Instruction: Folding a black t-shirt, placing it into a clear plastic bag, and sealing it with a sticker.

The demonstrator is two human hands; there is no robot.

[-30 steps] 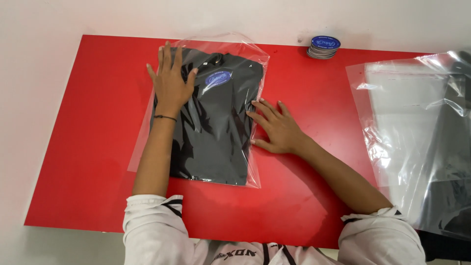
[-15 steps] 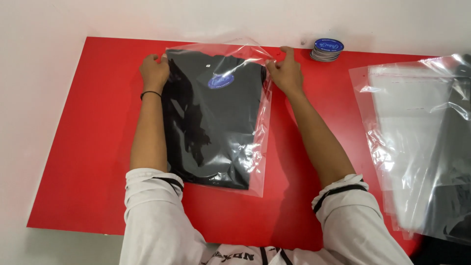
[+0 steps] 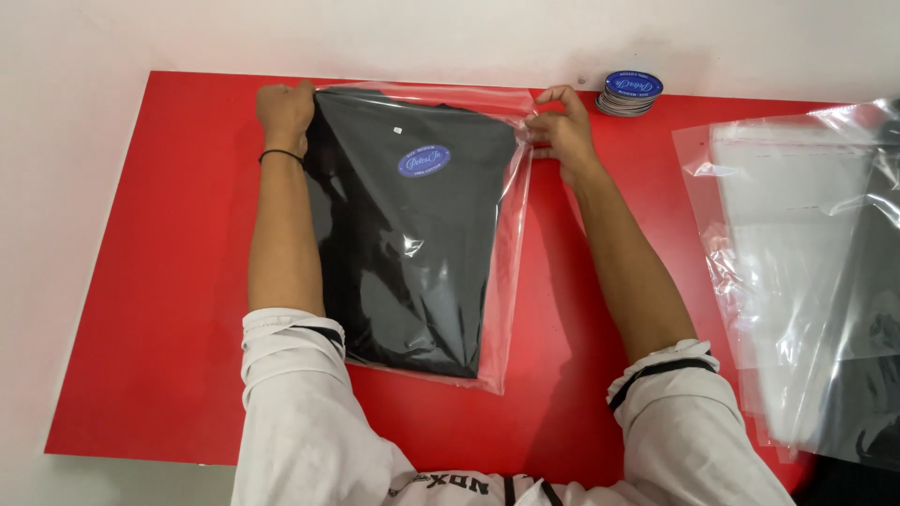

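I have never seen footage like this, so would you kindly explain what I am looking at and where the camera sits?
There is no machine here: a person wears a camera on the head, looking down at their own two bare hands. On a red table lies a clear plastic bag with a folded black garment inside, bearing a blue oval sticker. The left hand and the right hand each grip a far corner of that bag. Behind sits a small stack of blue round stickers; to the right lie more clear bags.
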